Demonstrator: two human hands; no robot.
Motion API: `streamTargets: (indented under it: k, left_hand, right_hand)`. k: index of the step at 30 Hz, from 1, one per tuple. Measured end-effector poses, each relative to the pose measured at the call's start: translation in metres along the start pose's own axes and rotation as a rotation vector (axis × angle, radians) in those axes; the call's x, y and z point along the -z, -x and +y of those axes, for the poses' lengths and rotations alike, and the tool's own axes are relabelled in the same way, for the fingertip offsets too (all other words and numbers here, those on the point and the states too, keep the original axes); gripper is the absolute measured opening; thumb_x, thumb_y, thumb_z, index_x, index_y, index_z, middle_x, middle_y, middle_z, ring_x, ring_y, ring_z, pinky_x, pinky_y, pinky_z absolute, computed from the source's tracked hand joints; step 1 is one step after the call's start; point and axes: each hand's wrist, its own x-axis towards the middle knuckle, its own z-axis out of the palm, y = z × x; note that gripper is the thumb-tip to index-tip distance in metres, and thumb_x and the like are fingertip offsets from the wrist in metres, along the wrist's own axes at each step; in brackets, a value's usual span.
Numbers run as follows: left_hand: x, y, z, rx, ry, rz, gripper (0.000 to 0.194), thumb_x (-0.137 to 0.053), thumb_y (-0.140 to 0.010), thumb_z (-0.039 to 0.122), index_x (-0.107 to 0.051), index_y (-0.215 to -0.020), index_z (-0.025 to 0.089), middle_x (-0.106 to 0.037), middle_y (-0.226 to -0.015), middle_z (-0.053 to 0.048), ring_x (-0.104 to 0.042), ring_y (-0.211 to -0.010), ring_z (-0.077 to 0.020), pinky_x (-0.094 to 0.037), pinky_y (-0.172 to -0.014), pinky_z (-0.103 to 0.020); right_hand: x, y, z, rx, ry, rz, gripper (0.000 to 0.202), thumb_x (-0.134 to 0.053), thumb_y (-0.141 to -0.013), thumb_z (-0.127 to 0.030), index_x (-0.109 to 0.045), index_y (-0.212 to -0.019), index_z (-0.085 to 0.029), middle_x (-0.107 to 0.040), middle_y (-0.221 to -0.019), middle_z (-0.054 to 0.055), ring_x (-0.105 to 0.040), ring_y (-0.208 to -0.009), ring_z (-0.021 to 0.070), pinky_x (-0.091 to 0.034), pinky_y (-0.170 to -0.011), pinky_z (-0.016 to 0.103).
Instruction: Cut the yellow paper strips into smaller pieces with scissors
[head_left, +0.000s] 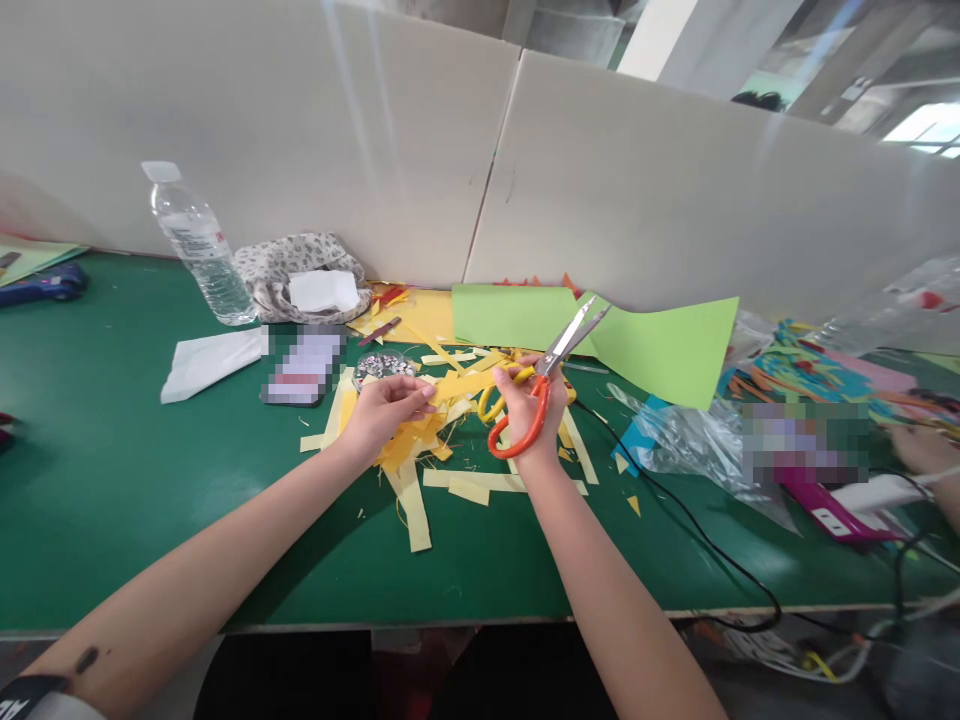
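Observation:
My left hand (391,412) pinches the left end of a yellow paper strip (472,382) between thumb and fingers. At the strip's other end is my right hand (536,410), its thumb and fingers closed on the paper. Scissors (551,362) with orange and yellow handles also hang in my right hand, their blades slightly apart and pointing up and away. Below both hands lies a heap of yellow paper scraps (409,445) and pale strips (411,510). A clear dish of small beads (382,368) sits just behind my left hand.
Along the grey partition (637,170) stand a water bottle (199,245), a spotted cloth pouch (300,265) and green paper sheets (517,310). A phone (304,368) lies at left. Toward the right are a black cable (697,535), a magenta glue gun (832,515) and another person's hand (926,450).

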Motion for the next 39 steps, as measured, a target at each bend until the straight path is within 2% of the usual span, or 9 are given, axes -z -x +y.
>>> streamTargets:
  k: [6,11,16,20,28,39]
  left_hand:
    - [-0.0018,-0.0008,-0.0023,-0.069,-0.123,-0.028,0.031,-0.066,-0.072,0.045,-0.055,-0.078,0.017,-0.064,-0.069,-0.001,-0.064,-0.066,-0.0131,-0.051,-0.064,-0.026]
    - [-0.0040,0.0004,-0.0026,-0.127,-0.155,-0.052,0.027,-0.061,-0.077,0.042,-0.048,-0.077,0.018,-0.057,-0.064,0.003,-0.058,-0.054,-0.0085,-0.049,-0.055,-0.023]
    - [-0.0051,0.0027,0.0004,-0.103,-0.171,-0.092,0.028,-0.069,-0.071,0.036,-0.050,-0.079,0.018,-0.063,-0.070,0.000,-0.065,-0.066,-0.0136,-0.051,-0.060,-0.024]
    - [-0.0048,0.0033,0.0012,-0.060,-0.179,-0.078,0.031,-0.068,-0.072,0.040,-0.058,-0.091,0.018,-0.068,-0.081,-0.005,-0.068,-0.078,-0.0170,-0.052,-0.066,-0.026]
    - [-0.0024,0.0022,0.0029,-0.040,-0.129,-0.028,0.028,-0.072,-0.067,0.037,-0.063,-0.083,0.016,-0.070,-0.079,-0.005,-0.069,-0.072,-0.0158,-0.051,-0.064,-0.023]
    - [-0.0028,0.0021,0.0036,0.031,-0.062,-0.054,0.026,-0.073,-0.067,0.035,-0.064,-0.083,0.016,-0.070,-0.079,-0.004,-0.069,-0.073,-0.0151,-0.052,-0.067,-0.024]
  right_hand:
    - [0.0000,0.0005,0.0032,0.024,0.000,-0.026,0.030,-0.070,-0.063,-0.022,-0.048,-0.083,-0.022,-0.053,-0.071,-0.006,-0.056,-0.065,0.0092,-0.049,-0.067,0.027]
    - [-0.0004,0.0011,0.0011,0.019,-0.008,-0.009,0.030,-0.070,-0.062,-0.021,-0.048,-0.082,-0.021,-0.053,-0.071,-0.006,-0.057,-0.065,0.0093,-0.050,-0.065,0.026]
    - [0.0023,0.0001,-0.0018,0.034,0.020,-0.069,0.029,-0.070,-0.064,-0.024,-0.049,-0.084,-0.022,-0.055,-0.071,-0.005,-0.059,-0.068,0.0112,-0.051,-0.070,0.030]
    - [0.0027,-0.0001,-0.0013,0.080,0.025,-0.111,0.029,-0.069,-0.064,-0.023,-0.048,-0.083,-0.022,-0.054,-0.071,-0.004,-0.058,-0.068,0.0112,-0.050,-0.073,0.031]
    - [0.0019,-0.0005,0.0000,0.088,-0.016,-0.090,0.028,-0.069,-0.065,-0.023,-0.047,-0.083,-0.023,-0.053,-0.073,-0.004,-0.058,-0.069,0.0111,-0.052,-0.068,0.029]
    - [0.0005,0.0005,-0.0030,0.068,-0.014,-0.052,0.029,-0.071,-0.064,-0.024,-0.048,-0.081,-0.023,-0.052,-0.075,-0.004,-0.058,-0.068,0.0105,-0.053,-0.066,0.027]
